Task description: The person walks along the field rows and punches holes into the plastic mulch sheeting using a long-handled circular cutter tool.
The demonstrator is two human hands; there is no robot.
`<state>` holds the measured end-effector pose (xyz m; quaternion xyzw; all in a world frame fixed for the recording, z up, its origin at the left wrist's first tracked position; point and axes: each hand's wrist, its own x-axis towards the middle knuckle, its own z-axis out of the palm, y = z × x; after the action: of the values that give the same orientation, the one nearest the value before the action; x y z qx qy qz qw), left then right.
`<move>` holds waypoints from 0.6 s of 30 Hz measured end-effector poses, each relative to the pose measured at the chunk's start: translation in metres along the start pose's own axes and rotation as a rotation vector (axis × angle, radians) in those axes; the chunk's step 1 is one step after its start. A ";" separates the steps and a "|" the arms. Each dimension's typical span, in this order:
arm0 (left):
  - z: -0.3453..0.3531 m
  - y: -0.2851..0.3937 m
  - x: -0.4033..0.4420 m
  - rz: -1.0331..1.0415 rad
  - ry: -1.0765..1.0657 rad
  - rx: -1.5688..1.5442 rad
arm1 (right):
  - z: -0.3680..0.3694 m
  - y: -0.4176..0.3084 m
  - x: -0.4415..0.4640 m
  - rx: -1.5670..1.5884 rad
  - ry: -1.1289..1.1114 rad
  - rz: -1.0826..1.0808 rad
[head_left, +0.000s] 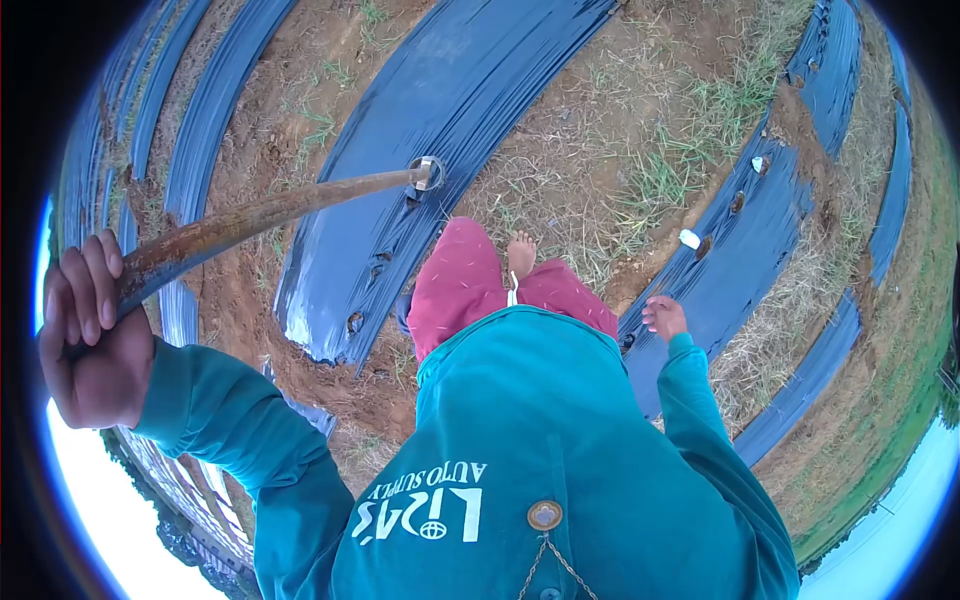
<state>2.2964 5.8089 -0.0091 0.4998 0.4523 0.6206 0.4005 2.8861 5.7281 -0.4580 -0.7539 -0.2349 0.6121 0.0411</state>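
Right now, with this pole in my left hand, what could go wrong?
The metal end of the pole could tear the plastic sheet, which already has holes.
A stray swing might catch your bare foot, which is on the ground beside that sheet.
Only your left grip is on the pole, at the near end, so it may twist; your right hand is well away from it.

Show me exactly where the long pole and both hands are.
Long pole (250, 219): head view, middle of the shaft.
Left hand (102, 362): head view, palm.
Right hand (667, 317): head view, mid-hand.
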 end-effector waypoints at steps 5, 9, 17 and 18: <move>-0.001 0.002 0.028 -0.003 0.015 -0.027 | -0.001 -0.009 0.006 0.001 0.015 -0.030; 0.028 -0.066 0.053 0.036 0.179 -0.009 | -0.009 -0.016 0.002 0.064 0.029 -0.023; 0.045 -0.279 0.106 -0.060 0.427 -0.048 | -0.055 -0.030 0.009 0.133 0.151 0.115; 0.048 -0.270 0.111 -0.107 0.332 -0.050 | -0.057 -0.033 0.001 0.117 0.145 0.164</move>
<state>2.3359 5.9949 -0.2360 0.3554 0.5227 0.6835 0.3651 2.9296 5.7706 -0.4334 -0.8091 -0.1329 0.5701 0.0519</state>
